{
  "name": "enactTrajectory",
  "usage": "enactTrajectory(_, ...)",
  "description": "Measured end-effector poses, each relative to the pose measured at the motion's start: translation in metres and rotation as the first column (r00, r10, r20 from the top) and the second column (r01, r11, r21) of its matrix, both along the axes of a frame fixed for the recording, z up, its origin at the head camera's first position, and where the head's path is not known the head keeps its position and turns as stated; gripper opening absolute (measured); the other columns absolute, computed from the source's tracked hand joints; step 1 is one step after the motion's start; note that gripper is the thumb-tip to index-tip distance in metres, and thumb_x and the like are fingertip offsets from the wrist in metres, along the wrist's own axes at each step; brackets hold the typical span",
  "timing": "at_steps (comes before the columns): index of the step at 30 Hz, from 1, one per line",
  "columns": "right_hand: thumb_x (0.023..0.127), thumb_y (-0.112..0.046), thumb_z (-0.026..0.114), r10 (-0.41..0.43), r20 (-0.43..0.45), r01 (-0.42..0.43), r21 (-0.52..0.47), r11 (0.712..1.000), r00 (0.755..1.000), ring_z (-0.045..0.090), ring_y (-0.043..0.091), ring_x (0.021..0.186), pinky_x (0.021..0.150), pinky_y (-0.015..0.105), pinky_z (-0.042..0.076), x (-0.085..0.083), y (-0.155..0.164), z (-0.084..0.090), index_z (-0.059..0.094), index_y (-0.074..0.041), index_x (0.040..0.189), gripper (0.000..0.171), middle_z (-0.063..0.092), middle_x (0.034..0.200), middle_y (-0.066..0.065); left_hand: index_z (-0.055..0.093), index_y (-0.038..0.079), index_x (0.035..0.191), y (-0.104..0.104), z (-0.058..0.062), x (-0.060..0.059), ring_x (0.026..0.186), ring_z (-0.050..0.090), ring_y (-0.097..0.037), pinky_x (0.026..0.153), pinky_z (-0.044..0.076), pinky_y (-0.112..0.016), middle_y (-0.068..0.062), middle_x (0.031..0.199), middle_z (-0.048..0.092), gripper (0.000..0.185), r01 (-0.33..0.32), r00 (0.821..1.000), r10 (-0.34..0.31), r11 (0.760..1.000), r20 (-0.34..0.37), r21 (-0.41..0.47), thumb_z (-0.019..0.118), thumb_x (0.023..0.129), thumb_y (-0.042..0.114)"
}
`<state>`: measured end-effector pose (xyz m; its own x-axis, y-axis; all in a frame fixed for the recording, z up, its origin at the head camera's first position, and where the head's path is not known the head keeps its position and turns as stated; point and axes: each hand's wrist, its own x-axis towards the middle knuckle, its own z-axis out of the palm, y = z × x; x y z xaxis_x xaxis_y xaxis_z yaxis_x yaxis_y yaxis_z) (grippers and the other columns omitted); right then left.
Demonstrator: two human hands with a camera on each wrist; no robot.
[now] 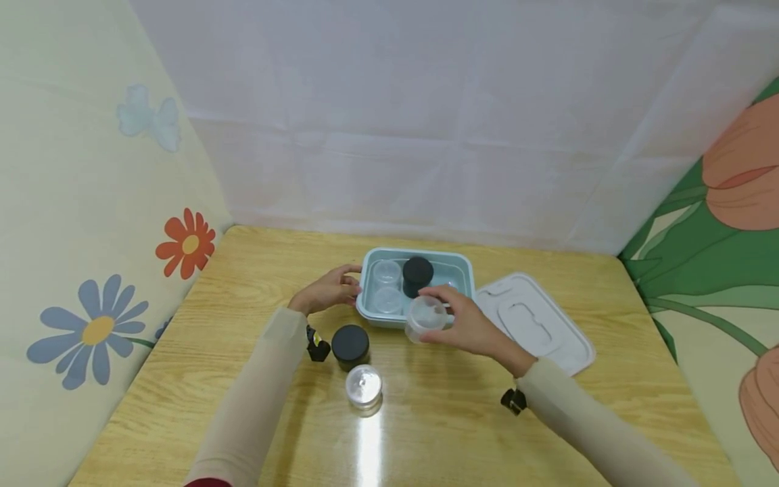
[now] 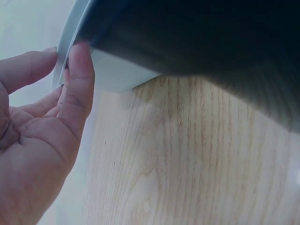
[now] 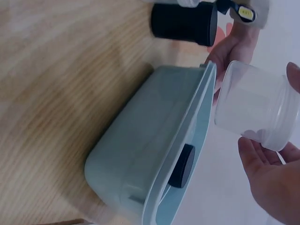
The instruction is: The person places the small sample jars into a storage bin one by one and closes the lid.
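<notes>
A light blue plastic storage bin (image 1: 415,323) stands on the table. My left hand (image 1: 331,291) pinches its left rim; in the left wrist view the thumb and fingers (image 2: 77,101) lie on both sides of that rim. With my right hand (image 1: 465,323) I hold a clear plastic jar (image 1: 424,319) by its lid end, above the bin's front right edge. The right wrist view shows this jar (image 3: 251,101) tilted and seemingly empty. Inside the bin are two clear jars (image 1: 387,272) at the left and a black-lidded jar (image 1: 418,272) in the middle.
In front of the bin stand a black jar (image 1: 350,345) and a clear lidded jar (image 1: 364,385). A white bin lid (image 1: 535,321) lies flat to the right. Patterned cloth walls (image 1: 389,169) border the wooden table (image 1: 462,433) at the back and sides.
</notes>
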<state>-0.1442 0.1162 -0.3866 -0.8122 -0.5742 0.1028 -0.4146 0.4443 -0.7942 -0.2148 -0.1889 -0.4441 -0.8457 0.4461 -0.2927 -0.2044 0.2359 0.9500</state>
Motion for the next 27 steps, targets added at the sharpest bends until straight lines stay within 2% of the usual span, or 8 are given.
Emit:
enactTrajectory(6, 0.076, -0.018, 0.081, -0.056, 0.019, 0.056, 0.020, 0.998, 0.998, 0.051, 0.029, 0.119, 0.099, 0.048, 0.047, -0.016, 0.005, 0.001, 0.052, -0.010, 0.133, 0.065, 0.052, 0.134, 0.011, 0.027, -0.003, 0.144, 0.000, 0.002, 0.000, 0.080, 0.062, -0.013, 0.078, 0.056, -0.028, -0.012, 0.100, 0.056, 0.054, -0.002, 1.000, 0.002, 1.000, -0.005, -0.001, 0.047, 0.095, -0.001)
enactTrajectory(13, 0.078, -0.022, 0.079, -0.079, 0.041, 0.077, 0.040, 0.996, 0.996, 0.048, 0.031, 0.124, 0.102, 0.050, 0.044, -0.030, 0.005, -0.001, 0.049, -0.011, 0.136, 0.066, 0.047, 0.139, 0.012, 0.027, -0.004, 0.144, 0.001, 0.001, 0.001, 0.079, 0.062, -0.013, 0.077, 0.056, -0.028, -0.010, 0.097, 0.057, 0.053, -0.007, 1.000, 0.007, 1.000, 0.000, 0.008, 0.047, 0.095, -0.002)
enactTrajectory(17, 0.079, -0.024, 0.078, -0.106, 0.057, 0.102, 0.064, 0.993, 0.993, 0.047, 0.030, 0.124, 0.103, 0.049, 0.043, -0.037, 0.002, -0.006, 0.048, -0.010, 0.137, 0.067, 0.046, 0.141, 0.011, 0.028, -0.004, 0.143, 0.002, 0.001, 0.001, 0.078, 0.062, -0.012, 0.077, 0.056, -0.028, -0.009, 0.096, 0.057, 0.052, -0.014, 1.000, 0.014, 1.000, 0.002, 0.007, 0.047, 0.094, -0.003)
enactTrajectory(27, 0.077, -0.023, 0.079, -0.134, 0.034, 0.130, 0.086, 0.988, 0.990, 0.047, 0.032, 0.124, 0.099, 0.049, 0.045, -0.049, -0.002, -0.020, 0.048, -0.004, 0.137, 0.070, 0.047, 0.139, 0.015, 0.026, -0.004, 0.144, 0.001, 0.001, 0.001, 0.078, 0.062, -0.013, 0.076, 0.056, -0.027, -0.008, 0.095, 0.056, 0.053, -0.013, 1.000, 0.013, 1.000, 0.012, 0.008, 0.047, 0.095, -0.002)
